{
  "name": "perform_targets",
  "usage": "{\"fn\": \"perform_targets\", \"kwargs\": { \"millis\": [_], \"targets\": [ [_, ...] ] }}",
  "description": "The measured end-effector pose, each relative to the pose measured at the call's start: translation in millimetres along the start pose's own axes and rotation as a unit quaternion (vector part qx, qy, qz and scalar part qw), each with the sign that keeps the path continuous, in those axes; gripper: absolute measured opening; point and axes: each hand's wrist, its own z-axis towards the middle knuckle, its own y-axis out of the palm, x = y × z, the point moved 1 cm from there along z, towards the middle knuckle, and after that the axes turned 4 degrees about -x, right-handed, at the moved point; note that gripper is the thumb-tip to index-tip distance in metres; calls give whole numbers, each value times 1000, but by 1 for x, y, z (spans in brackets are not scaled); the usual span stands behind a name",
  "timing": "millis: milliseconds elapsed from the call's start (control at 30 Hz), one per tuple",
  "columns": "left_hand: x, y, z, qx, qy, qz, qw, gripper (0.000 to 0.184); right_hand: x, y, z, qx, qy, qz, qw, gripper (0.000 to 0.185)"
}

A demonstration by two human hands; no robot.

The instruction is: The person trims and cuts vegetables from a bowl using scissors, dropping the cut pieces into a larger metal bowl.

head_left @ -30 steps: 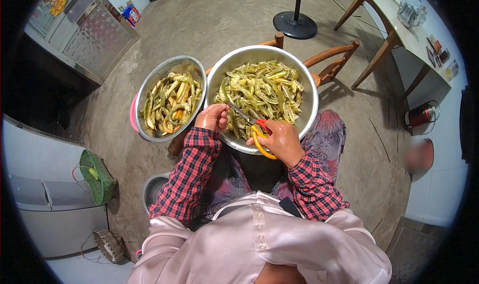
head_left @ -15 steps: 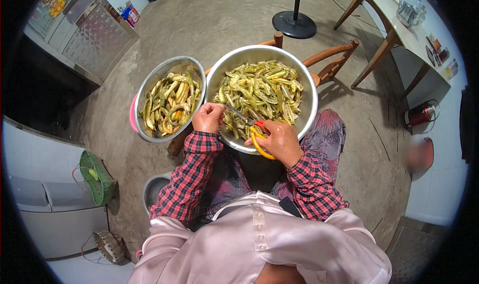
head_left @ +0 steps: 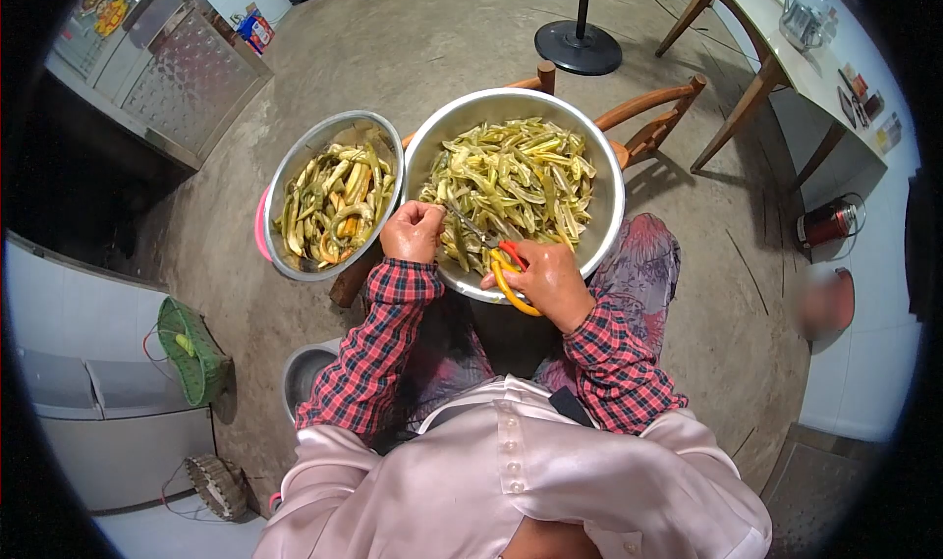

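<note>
A large steel basin is in front of me, filled with cut yellow-green strips that look like peppers. My right hand is closed around scissors with red and yellow handles. Their blades point up and left over the basin's near side, towards my left hand. At the basin's near left rim, my left hand is closed in a pinch; its fingers hide what they hold. To the left stands a smaller metal basin with long, whole yellow-green and orange pepper-like pieces.
A wooden chair stands behind the large basin. A pink rim shows beneath the smaller basin. Another metal bowl is on the floor by my left sleeve. Further off are a green basket, a black round stand base and a table.
My left hand has shifted slightly to the right with its pinch still closed. My right hand, still on the scissors, has hardly moved. Both basins stay in place.
</note>
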Motion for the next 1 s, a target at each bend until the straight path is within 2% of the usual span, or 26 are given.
{"fn": "perform_targets", "kwargs": {
  "millis": [167, 367, 467, 567, 767, 1000],
  "targets": [
    [2, 1, -2, 10, -5, -9, 1000, 14, -8, -4, 1, 6, 9, -36, 999, 49],
    [-3, -1, 4, 24, -20, -32, 999, 15, -6, -2, -1, -4, 39, -18, 999, 51],
    [1, -2, 4, 33, -37, -44, 998, 15, -17, -10, 0, -31, 62, -64, 996, 54],
    [-1, -2, 5, 30, -35, -52, 998, 15, -13, -5, -2, 6, 43, -74, 996, 58],
    [5, 1, -1, 14, -29, -29, 999, 15, -16, -7, 0, 3, 53, -97, 994, 59],
    [7, 3, -4, 13, -22, -17, 1000, 14, -9, -3, 1, -5, 57, -85, 995, 45]
  ]
}}
